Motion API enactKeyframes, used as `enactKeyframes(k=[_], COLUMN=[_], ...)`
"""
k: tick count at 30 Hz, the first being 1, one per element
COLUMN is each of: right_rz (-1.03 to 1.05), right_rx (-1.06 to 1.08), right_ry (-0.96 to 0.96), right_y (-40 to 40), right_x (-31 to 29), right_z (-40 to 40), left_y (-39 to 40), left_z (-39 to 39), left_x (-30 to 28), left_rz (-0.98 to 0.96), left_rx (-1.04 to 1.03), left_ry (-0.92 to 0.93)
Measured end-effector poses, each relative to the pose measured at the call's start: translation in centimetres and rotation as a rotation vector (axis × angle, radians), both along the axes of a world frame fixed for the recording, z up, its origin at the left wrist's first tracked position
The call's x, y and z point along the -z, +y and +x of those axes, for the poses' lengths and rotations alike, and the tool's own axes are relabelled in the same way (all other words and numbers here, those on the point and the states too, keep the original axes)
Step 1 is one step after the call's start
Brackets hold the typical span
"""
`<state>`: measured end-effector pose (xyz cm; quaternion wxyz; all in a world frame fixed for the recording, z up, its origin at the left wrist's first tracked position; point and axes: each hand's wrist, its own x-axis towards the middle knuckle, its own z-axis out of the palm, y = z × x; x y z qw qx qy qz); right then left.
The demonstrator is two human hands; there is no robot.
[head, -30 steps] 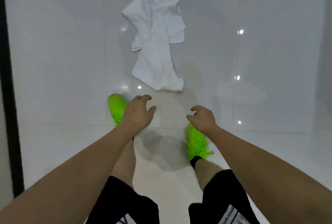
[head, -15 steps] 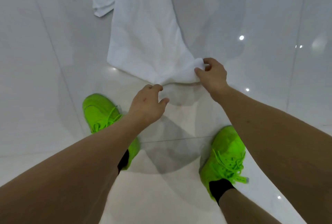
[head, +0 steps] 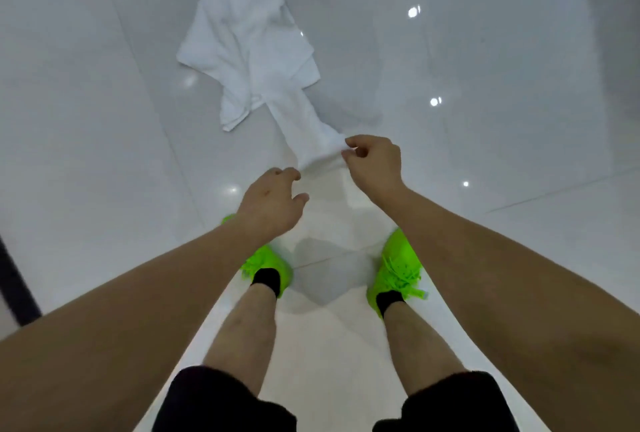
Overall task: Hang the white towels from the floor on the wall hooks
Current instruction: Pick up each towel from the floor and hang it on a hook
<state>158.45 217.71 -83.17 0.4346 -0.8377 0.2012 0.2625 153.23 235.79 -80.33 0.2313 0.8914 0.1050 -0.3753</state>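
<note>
A white towel (head: 304, 126) stretches from the glossy white floor up to my right hand (head: 375, 166), which pinches its near corner between thumb and fingers. Its near end is lifted, the far end still lies on the tiles. A second crumpled white towel (head: 242, 43) lies farther away, partly on top of the first. My left hand (head: 272, 204) hovers just left of the lifted corner with fingers loosely curled and holds nothing. No wall hooks are in view.
My feet in bright green shoes (head: 398, 267) stand on the tiles just below the hands. A dark vertical strip (head: 15, 288) runs along the left edge. The tiled floor (head: 485, 120) reflects ceiling lights.
My right hand has raised the towel's near corner off the floor and pulled it toward me, stretching the towel. The view has risen, so both towels are seen from farther off.
</note>
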Motion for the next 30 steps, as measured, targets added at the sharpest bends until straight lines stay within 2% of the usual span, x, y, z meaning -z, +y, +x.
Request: enactKeyframes(k=[5,10,14,18,21,24,27,30], right_rz=[0.024,0.071,0.085,0.034,0.038,0.04,-0.081,-0.215], right_rx=[-0.079,-0.109,-0.179,-0.216,-0.186,-0.159,-0.185,-0.122], right_ry=[-0.092,-0.172,-0.231,-0.326,-0.418,-0.503,-0.532,-0.58], right_y=[-3.8,-12.2,-19.8,-26.6,-31.1,-35.0,-38.7,-42.6], right_x=[-17.2,-34.3,-46.8,-57.3,-63.0,-66.8,-69.2,-69.7], right_z=[5.0,10.2,12.1,11.2,9.8,8.5,7.7,7.6], left_y=[-4.7,-13.6,-21.6,-28.1,-32.2,-35.6,-38.1,-39.7], left_z=[7.9,14.5,16.8,17.4,17.1,17.4,18.4,20.5], left_x=[-15.9,-32.1,-44.3,-53.5,-59.0,-63.8,-68.0,-70.9], left_rz=[-0.001,-0.09,-0.255,-0.353,-0.353,-0.372,-0.375,-0.328], left_rx=[0.084,0.216,0.237,0.253,0.349,0.36,0.318,0.263], left_ry=[-0.212,-0.449,-0.505,-0.577,-0.639,-0.791,-0.97,-1.095])
